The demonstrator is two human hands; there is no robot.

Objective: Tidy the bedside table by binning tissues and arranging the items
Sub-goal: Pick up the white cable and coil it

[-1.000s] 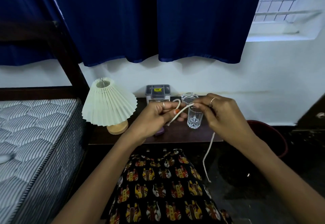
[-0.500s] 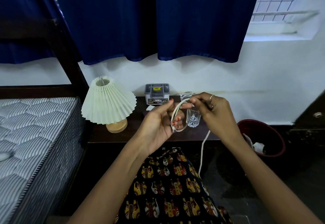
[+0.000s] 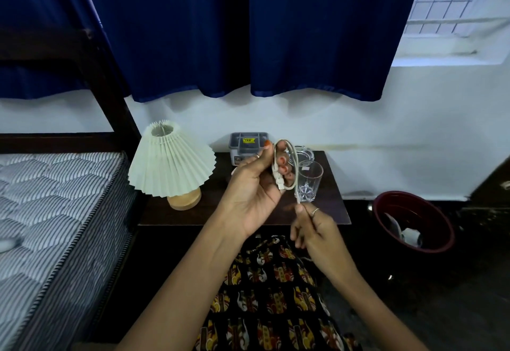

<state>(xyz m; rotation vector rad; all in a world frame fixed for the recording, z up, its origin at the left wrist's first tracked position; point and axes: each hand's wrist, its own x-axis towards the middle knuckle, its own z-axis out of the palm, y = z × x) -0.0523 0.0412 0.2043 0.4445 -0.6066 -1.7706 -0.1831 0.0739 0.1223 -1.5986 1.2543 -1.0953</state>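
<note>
A white cable point(image 3: 287, 167) is being coiled just in front of the glass point(image 3: 308, 182): loops are gripped in the left hand point(image 3: 256, 193), the tail pinched by the right hand point(image 3: 314, 229). Tissues are seen in the bin point(image 3: 414, 222), right of the glass. Lamp point(image 3: 171, 163) and grey box point(image 3: 248, 146) stand on the worktop point(image 3: 220, 212); the box's yellow label cannot be read.

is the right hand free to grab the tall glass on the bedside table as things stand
Probably not right away. The right hand is pinching the white cable that the left hand is coiling. The tall glass stands just beyond its fingers with nothing between, so it looks reachable once the cable is let go.
</note>
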